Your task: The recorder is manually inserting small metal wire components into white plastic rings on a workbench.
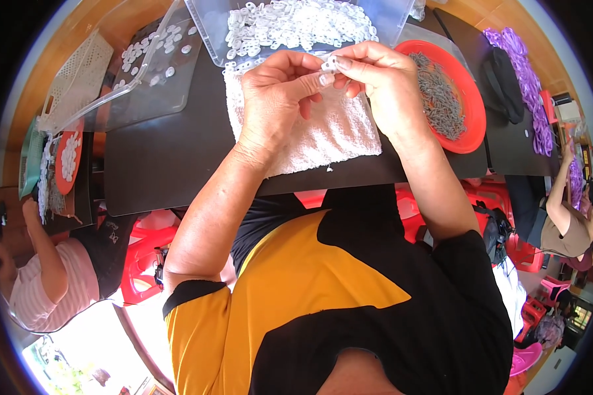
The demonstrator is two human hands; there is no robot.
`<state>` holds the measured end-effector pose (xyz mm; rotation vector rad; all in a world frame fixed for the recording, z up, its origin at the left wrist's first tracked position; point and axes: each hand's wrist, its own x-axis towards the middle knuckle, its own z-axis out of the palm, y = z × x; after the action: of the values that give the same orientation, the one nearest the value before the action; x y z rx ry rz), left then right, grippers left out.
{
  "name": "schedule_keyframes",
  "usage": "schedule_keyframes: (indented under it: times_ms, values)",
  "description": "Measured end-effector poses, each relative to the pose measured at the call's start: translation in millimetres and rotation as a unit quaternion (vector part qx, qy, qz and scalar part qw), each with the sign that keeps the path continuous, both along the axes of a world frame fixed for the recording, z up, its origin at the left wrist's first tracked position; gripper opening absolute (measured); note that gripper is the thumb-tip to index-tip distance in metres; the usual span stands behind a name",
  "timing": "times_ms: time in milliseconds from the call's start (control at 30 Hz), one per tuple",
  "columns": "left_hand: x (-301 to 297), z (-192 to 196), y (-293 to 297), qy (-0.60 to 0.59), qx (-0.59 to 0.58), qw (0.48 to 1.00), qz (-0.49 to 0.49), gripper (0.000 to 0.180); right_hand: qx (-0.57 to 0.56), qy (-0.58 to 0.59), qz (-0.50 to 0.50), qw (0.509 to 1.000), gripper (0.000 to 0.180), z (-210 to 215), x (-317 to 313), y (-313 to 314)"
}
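Observation:
Both hands meet over a white towel (326,141) on the dark table. A small white plastic piece with holes (329,65) sits between their fingertips. My right hand (392,82) pinches it between thumb and forefinger. My left hand (277,95) is closed too, thumb and forefinger meeting the piece from the other side. Just beyond the hands, a clear plastic bin (211,29) holds a heap of similar white pieces (300,25). Close by my right wrist stands a round red tray (473,99) with many thin grey pin-like pieces (441,95).
A clear lid-like tray (171,99) with scattered white pieces lies left on the dark table (165,158). Further left are a white perforated basket (79,72) and a seated person (53,283). Purple strands (534,99) and a black bag (502,82) lie right. Another person (566,224) is far right.

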<state>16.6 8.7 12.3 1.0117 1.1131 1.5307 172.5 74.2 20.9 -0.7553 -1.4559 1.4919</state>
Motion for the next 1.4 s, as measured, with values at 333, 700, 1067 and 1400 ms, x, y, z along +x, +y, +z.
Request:
schedule_keyframes:
  times_ms: [333, 700, 1067, 1400]
  values:
    - [1, 4, -2, 0.026, 0.049, 0.998, -0.024, 0.024, -0.051, 0.019, 0.060, 0.997, 0.014, 3, 5, -1]
    - [-1, 2, -7, 0.053, 0.095, 0.993, -0.042, 0.028, -0.138, -0.024, 0.152, 0.978, 0.021, 16, 14, -2]
    - [4, 2, -8, 0.059, 0.122, 0.989, -0.056, 0.032, -0.107, -0.047, 0.151, 0.982, 0.023, 16, 14, -3]
    - [0, 10, -9, 0.025, 0.061, 0.997, -0.033, 0.024, -0.007, -0.072, 0.085, 0.994, 0.019, 9, 8, -5]
